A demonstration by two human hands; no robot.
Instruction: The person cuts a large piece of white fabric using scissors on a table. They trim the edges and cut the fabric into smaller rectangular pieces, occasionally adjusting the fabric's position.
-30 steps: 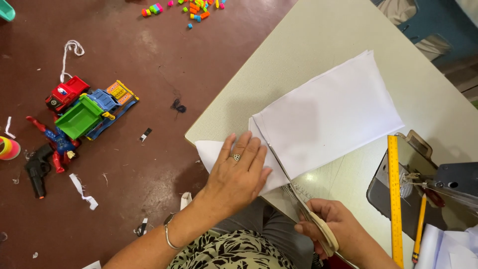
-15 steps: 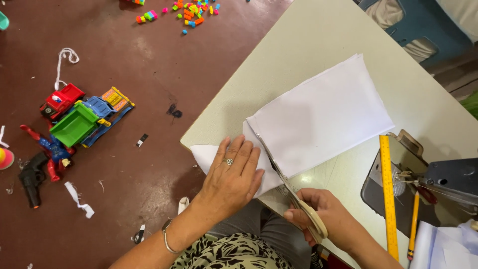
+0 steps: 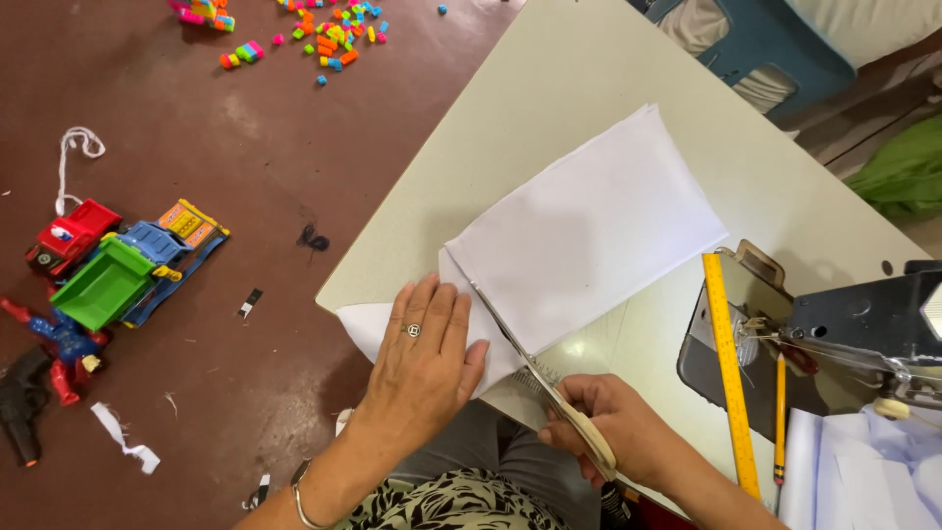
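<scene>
The scissors point(image 3: 535, 368) have advanced farther into the white fabric point(image 3: 589, 231) since a moment ago, the right hand point(image 3: 613, 432) curled tight around their handles. The left hand point(image 3: 422, 358) stays flat, fingers spread, pinning the fabric's near corner on the table point(image 3: 549, 88). Beyond lie a yellow ruler point(image 3: 728, 363) and sewing machine point(image 3: 863, 329).

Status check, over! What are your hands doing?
Left hand flat on white cloth. Right hand holds scissors, blades in cloth. Nothing blocking.

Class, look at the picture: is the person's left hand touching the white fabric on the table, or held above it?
Touching. The head view shows the left hand lying flat, palm down, on the white fabric, pressing the strip beside the scissors.
</scene>
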